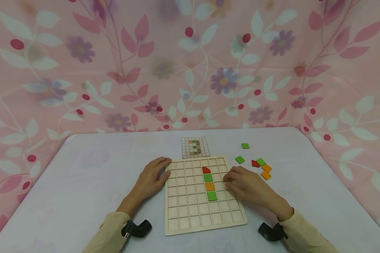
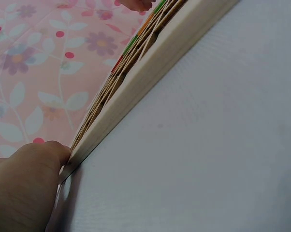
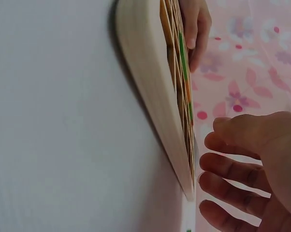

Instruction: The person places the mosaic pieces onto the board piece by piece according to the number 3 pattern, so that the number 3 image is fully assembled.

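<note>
A wooden grid board (image 1: 183,212) lies on the table. In one column stand a red rounded tile (image 1: 206,170), a green square tile (image 1: 208,178), an orange square tile (image 1: 210,186) and another green tile (image 1: 212,196). My left hand (image 1: 150,179) touches the board's upper left corner, its fingers fairly straight; in the left wrist view the thumb (image 2: 46,154) is right at the edge. My right hand (image 1: 248,184) is over the board's right edge. Its fingers are loosely bent, and nothing shows between thumb and fingertips (image 3: 210,162) in the right wrist view.
Behind the board lies a printed pattern card (image 1: 187,149) with coloured cells. To the right are loose tiles: two separate green squares (image 1: 245,146), then a group with a red piece (image 1: 255,163), a green square (image 1: 261,162) and two orange squares (image 1: 266,175). A floral cloth (image 1: 190,70) hangs behind the table.
</note>
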{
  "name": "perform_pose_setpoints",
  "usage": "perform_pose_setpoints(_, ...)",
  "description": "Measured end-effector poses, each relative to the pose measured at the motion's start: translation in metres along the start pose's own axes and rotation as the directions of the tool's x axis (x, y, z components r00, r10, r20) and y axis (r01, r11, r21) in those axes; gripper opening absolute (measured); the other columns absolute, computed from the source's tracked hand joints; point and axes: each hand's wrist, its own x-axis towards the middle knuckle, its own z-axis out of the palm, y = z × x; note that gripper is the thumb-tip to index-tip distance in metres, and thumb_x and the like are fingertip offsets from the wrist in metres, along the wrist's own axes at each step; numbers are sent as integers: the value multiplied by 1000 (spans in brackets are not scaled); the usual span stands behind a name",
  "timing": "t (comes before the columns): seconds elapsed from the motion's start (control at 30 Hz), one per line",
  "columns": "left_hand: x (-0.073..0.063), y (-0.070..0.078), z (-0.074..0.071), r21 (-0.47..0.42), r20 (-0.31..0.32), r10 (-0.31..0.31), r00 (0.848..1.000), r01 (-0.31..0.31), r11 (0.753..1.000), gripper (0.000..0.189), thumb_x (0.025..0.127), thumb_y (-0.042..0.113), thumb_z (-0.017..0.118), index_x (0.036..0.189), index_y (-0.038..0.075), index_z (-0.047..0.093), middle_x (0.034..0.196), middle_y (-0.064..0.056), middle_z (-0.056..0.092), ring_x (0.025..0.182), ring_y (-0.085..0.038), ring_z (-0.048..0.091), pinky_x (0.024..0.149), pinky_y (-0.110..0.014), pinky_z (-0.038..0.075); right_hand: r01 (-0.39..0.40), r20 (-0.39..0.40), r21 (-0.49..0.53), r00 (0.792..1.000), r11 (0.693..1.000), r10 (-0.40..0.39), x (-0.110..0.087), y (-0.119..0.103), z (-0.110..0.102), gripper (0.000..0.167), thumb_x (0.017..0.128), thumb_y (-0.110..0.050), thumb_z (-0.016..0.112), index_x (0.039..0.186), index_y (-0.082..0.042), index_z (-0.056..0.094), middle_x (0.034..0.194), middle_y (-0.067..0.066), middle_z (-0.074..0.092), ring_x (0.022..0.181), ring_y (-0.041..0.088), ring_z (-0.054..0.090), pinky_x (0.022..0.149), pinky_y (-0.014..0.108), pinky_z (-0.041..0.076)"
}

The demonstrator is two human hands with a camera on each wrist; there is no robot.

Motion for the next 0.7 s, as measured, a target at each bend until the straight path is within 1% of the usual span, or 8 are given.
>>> perform_pose_setpoints(0.1, 0, 0, 0, 1, -2, 2, 1000, -2, 1000, 43, 92, 25, 61, 131, 8, 56, 133, -11, 56, 126, -29, 50, 105, -49, 39, -2, -31, -30, 1000, 1000, 1, 0, 8, -3, 15, 85, -26, 70, 99, -20, 71, 97, -10, 63, 87, 4, 56, 73, 23, 52)
perform_pose_setpoints(0.2, 0, 0, 0, -1, -4, 5, 1000, -5, 1000, 43, 92, 25, 61, 131, 8, 56, 133, -11, 56, 126, -29, 50, 104, -49, 39, -16, -56, -59, 998, 998, 13, -1, 17, -5, 18, 84, -25, 71, 100, -17, 71, 98, -7, 66, 90, 8, 59, 74, 28, 54)
perform_pose_setpoints(0.37, 0, 0, -1, 0, -3, 2, 1000, -2, 1000, 43, 92, 25, 61, 131, 8, 57, 132, -11, 56, 126, -29, 50, 104, -49, 39, -38, -67, -65, 997, 997, 33, -2, 30, -7, 18, 83, -21, 72, 100, -15, 70, 95, -6, 65, 89, 9, 59, 73, 29, 53)
perform_pose_setpoints(0.5, -1, 1, -1, 4, 5, -9, 1000, 9, 1000, 43, 92, 25, 61, 131, 9, 56, 133, -10, 55, 127, -29, 49, 105, -49, 38, -51, -85, -71, 995, 996, 45, -4, 39, -8, 16, 83, -18, 72, 98, -15, 69, 92, -6, 63, 86, 9, 60, 69, 28, 52)
perform_pose_setpoints(0.6, -1, 1, -1, 6, 8, -10, 1000, 10, 1000, 43, 92, 26, 60, 132, 9, 56, 134, -10, 55, 127, -28, 49, 105, -49, 38, -46, -104, -68, 994, 997, 39, -5, 46, -8, 17, 82, -15, 73, 98, -14, 69, 90, -6, 62, 85, 10, 61, 66, 28, 52)
perform_pose_setpoints(0.7, -1, 1, -2, 3, 4, -5, 1000, 5, 1000, 43, 92, 25, 61, 132, 9, 56, 133, -10, 55, 126, -28, 50, 105, -49, 39, -44, -129, -57, 991, 997, 37, -6, 54, -9, 18, 80, -12, 74, 97, -12, 69, 90, -5, 62, 85, 12, 62, 67, 30, 53)
